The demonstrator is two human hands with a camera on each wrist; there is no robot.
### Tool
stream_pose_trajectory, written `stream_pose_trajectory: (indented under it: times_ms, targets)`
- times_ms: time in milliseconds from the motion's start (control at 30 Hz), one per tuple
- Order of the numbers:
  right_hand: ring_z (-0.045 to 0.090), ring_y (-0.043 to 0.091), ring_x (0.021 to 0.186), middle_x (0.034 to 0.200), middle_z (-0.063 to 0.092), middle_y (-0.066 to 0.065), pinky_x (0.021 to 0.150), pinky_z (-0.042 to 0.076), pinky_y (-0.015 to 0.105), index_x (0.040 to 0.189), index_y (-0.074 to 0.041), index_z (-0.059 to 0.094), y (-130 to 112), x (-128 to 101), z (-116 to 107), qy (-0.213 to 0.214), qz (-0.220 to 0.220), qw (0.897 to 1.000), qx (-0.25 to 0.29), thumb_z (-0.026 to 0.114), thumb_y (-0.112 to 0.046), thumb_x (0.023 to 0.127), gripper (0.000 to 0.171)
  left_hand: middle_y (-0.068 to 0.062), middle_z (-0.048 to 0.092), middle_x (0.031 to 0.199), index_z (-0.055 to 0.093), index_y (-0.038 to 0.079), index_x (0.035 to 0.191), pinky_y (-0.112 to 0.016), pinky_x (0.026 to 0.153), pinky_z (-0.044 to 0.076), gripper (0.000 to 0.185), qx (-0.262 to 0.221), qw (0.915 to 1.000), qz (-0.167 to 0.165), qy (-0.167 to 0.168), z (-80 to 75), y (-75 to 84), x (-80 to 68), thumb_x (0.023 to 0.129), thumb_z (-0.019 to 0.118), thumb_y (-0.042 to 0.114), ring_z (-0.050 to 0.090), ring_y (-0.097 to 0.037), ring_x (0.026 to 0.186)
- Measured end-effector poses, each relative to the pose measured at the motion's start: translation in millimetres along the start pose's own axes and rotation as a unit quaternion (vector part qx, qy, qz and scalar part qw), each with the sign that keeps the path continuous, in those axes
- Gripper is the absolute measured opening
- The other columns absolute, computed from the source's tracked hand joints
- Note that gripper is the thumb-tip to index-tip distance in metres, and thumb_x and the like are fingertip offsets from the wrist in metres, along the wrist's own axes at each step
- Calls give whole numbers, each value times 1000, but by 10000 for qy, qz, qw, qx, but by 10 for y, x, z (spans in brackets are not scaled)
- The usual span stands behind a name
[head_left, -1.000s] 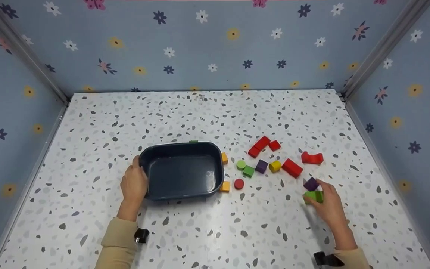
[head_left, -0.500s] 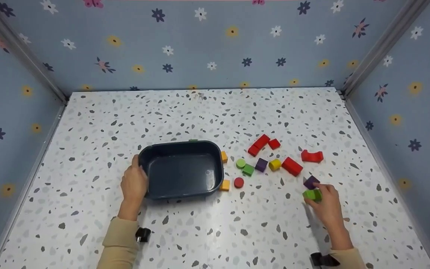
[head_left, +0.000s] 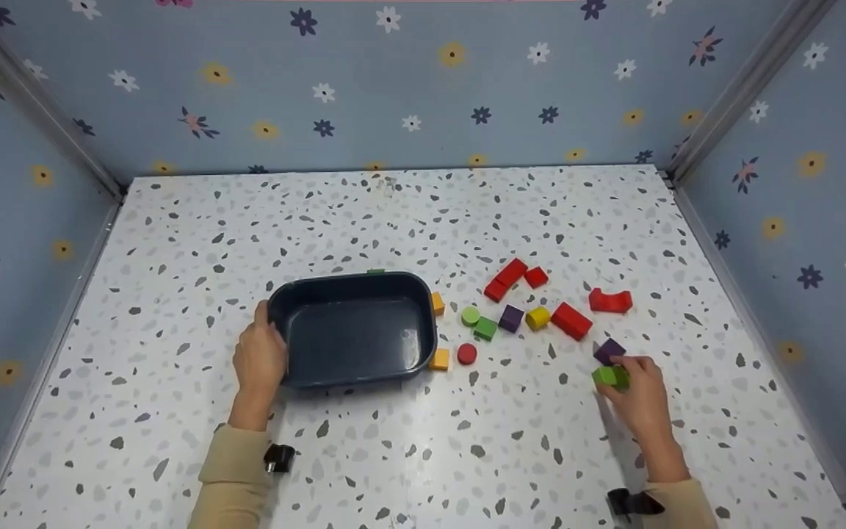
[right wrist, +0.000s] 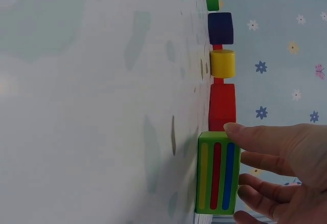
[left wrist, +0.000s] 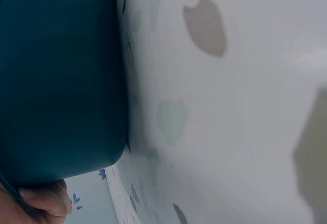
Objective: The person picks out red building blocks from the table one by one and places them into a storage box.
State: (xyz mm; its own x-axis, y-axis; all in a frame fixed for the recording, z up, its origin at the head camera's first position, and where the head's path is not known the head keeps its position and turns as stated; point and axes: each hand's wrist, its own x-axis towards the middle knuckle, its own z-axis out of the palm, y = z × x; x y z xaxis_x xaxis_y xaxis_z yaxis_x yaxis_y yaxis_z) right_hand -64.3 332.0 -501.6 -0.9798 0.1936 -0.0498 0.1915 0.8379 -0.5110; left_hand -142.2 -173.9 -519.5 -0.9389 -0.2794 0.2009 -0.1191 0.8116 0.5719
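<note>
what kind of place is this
Probably a staged tabletop booth: a speckled table walled with flowered blue panels, holding toy blocks such as a red one and a dark tub.

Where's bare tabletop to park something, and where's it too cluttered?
Free: the far strip between the back wall and the navy tray; the near strip between the two sleeves; left of the left hand. Crowded: from the tray's right wall to the red arch block, and by the right hand gripping the green block.

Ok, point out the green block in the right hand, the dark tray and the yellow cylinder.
green block (head_left: 605, 376), head view, top face.
dark tray (head_left: 353, 278), head view, far rim.
yellow cylinder (head_left: 538, 318), head view, its top.
</note>
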Motion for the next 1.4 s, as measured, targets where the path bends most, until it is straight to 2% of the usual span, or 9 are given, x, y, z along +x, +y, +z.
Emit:
stream_pose_trajectory:
  times_ms: [400, 633, 900, 1067, 1267, 1400]
  targets:
    - [47, 35, 95, 101, 48, 20, 82, 38, 48, 112, 5, 54, -48, 76, -29, -182, 28, 9998, -43, 69, -8, 75, 42, -32, 56, 87, 41, 0, 127, -54, 55, 40, 37, -21, 10000, -52, -48, -2, -12, 0, 90, 42, 5, 55, -47, 73]
    - [51, 33, 89, 98, 51, 21, 76, 41, 44, 109, 7, 55, -104, 205, -22, -18, -362, 9993, -37, 68, -8, 76, 38, -33, 56, 87, 41, -4, 127, -53, 55, 41, 38, -59, 9999, 65, 48, -8, -6, -4, 89, 43, 1, 56, -46, 72]
    - [48, 35, 96, 105, 48, 22, 84, 38, 48, 116, 4, 50, -178, 391, 19, -138, -374, 9992, -74, 66, -10, 78, 43, -34, 56, 88, 41, -3, 126, -55, 56, 40, 37, 14, 10000, 36, 6, -1, -7, -5, 89, 43, 2, 55, -48, 74]
    - [45, 35, 106, 118, 43, 20, 87, 38, 47, 122, 0, 45, -218, 500, 63, -170, -252, 9995, -25, 66, -11, 79, 49, -34, 56, 89, 41, -3, 126, -55, 56, 40, 37, 0, 10000, 39, 28, 2, -2, -7, 89, 43, 2, 55, -48, 74]
    - [36, 35, 117, 128, 37, 19, 94, 30, 48, 127, -3, 41, -295, 639, 117, -330, -143, 9993, -115, 66, -12, 80, 54, -33, 56, 91, 41, -2, 127, -55, 56, 40, 38, -15, 10000, -10, -6, 2, -5, -5, 89, 43, 2, 55, -48, 76]
    - [35, 35, 117, 129, 36, 20, 96, 28, 47, 129, -2, 39, -331, 719, 152, -486, -149, 9985, -211, 66, -14, 80, 57, -32, 57, 92, 41, 0, 127, -55, 57, 40, 37, -40, 10000, -46, -3, 5, -8, -12, 90, 43, 4, 55, -47, 77]
